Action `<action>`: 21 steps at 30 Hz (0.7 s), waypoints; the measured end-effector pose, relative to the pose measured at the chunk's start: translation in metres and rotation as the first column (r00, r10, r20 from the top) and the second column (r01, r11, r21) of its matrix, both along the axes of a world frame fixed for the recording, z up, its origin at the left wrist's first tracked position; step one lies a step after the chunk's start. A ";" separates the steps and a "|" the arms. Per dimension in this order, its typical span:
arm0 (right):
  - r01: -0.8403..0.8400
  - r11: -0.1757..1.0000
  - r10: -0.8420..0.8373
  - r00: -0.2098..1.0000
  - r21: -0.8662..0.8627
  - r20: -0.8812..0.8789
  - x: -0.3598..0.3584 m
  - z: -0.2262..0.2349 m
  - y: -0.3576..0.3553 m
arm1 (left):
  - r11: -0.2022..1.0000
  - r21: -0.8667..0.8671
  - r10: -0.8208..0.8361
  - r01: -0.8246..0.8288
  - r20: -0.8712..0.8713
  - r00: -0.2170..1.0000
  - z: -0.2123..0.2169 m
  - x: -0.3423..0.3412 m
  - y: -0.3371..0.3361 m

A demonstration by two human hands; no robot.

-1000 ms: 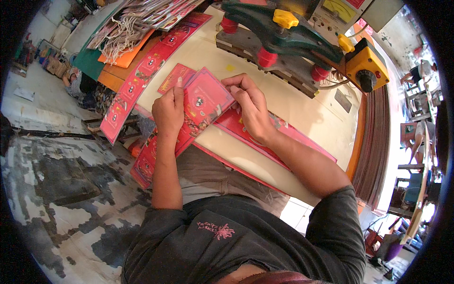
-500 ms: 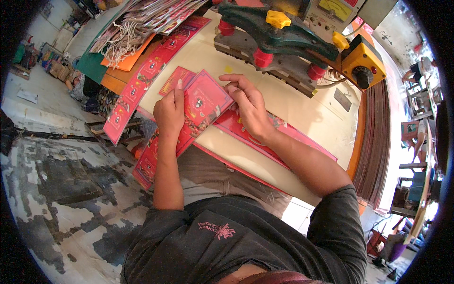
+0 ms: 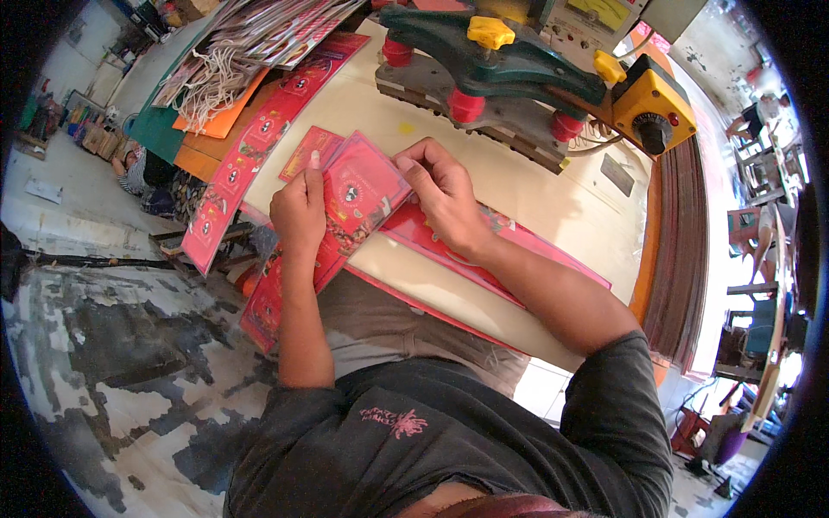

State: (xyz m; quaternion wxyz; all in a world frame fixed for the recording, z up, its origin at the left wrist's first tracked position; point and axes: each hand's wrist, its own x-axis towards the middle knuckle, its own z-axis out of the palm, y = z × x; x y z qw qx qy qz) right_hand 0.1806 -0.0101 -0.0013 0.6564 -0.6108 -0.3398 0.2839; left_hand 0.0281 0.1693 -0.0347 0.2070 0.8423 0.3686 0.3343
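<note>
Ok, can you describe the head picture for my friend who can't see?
A person's left hand holds a red printed sheet, the right hand at its edge, over a cream table. Behind stands a dark green machine with yellow knobs.

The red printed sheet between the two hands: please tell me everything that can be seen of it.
The red printed sheet looks thin and glossy, with a paler panel bearing a round dark-and-white emblem; colourful pictures run below it. It slants diagonally in view, over the cream worktop. The left grip holds its left edge; the right grip is at its upper-right edge, pinching or not I cannot tell. Its lower-left extent is partly hidden by the left forearm.
</note>
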 end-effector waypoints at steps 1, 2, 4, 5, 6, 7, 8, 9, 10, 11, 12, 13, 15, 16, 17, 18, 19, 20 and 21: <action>-0.001 1.000 0.001 1.000 -0.005 -0.013 0.000 0.001 0.000 | 1.000 -0.023 0.002 -0.002 -0.014 1.000 0.002 0.000 -0.001; -0.002 1.000 0.002 1.000 -0.010 -0.026 -0.001 0.002 -0.001 | 1.000 -0.014 0.007 -0.007 -0.015 1.000 0.002 0.000 -0.001; 0.002 1.000 -0.001 1.000 0.028 -0.026 -0.001 0.000 0.001 | 1.000 0.007 0.016 -0.016 -0.013 1.000 0.003 0.001 0.000; 0.007 0.997 -0.006 1.000 0.071 -0.015 -0.001 -0.004 0.004 | 1.000 0.002 0.015 -0.015 -0.006 1.000 0.002 0.001 0.000; 0.011 0.993 -0.011 1.000 0.114 -0.003 -0.001 -0.008 0.006 | 1.000 -0.002 0.014 -0.014 0.000 1.000 0.000 0.000 0.000; 0.006 0.992 -0.007 1.000 0.129 0.005 -0.001 -0.011 0.008 | 1.000 -0.007 0.012 -0.012 0.008 1.000 0.000 0.001 0.000; 0.001 0.989 -0.003 1.000 0.145 0.013 -0.002 -0.013 0.010 | 1.000 -0.012 0.014 -0.013 0.009 1.000 0.000 0.001 0.000; -0.004 0.987 0.000 1.000 0.161 0.020 -0.001 -0.015 0.010 | 1.000 -0.016 0.015 -0.015 0.011 1.000 0.001 0.001 -0.001; -0.008 0.991 0.006 1.000 0.134 0.015 -0.001 -0.012 0.008 | 1.000 -0.021 0.019 -0.018 0.011 1.000 0.002 0.001 -0.002; -0.013 0.994 0.012 1.000 0.107 0.010 0.000 -0.008 0.005 | 0.999 -0.038 0.020 -0.020 -0.002 1.000 0.004 0.001 -0.003; -0.017 0.997 0.017 1.000 0.079 0.004 0.000 -0.005 0.004 | 0.998 -0.055 0.021 -0.022 -0.014 1.000 0.007 0.001 -0.004; -0.024 0.996 0.025 1.000 0.081 -0.003 0.001 -0.005 0.003 | 0.997 -0.071 0.023 -0.025 -0.026 0.999 0.009 0.001 -0.005; -0.038 0.996 0.039 0.999 0.084 -0.017 0.001 -0.005 0.003 | 0.998 -0.067 0.018 -0.019 -0.012 1.000 0.010 0.001 -0.006; -0.041 0.996 0.042 0.999 0.080 -0.016 0.001 -0.005 0.003 | 0.998 -0.064 0.015 -0.015 -0.004 1.000 0.010 0.001 -0.005; -0.043 0.996 0.044 0.999 0.076 -0.016 0.000 -0.004 0.003 | 0.998 -0.057 0.019 -0.019 0.000 1.000 0.009 0.000 -0.005; -0.045 0.996 0.046 0.999 0.073 -0.015 0.000 -0.004 0.004 | 0.998 -0.051 0.023 -0.022 0.005 1.000 0.008 -0.001 -0.004; -0.048 0.997 0.049 0.999 0.068 -0.013 0.001 -0.004 0.003 | 0.999 -0.047 0.022 -0.022 0.010 1.000 0.008 0.000 -0.005; -0.050 0.997 0.051 0.999 0.064 -0.010 0.001 -0.004 0.003 | 0.999 -0.049 0.020 -0.020 0.015 1.000 0.009 0.000 -0.006; -0.051 0.997 0.052 0.999 0.059 -0.008 0.002 -0.004 0.004 | 0.999 -0.052 0.018 -0.017 0.021 1.000 0.010 0.001 -0.006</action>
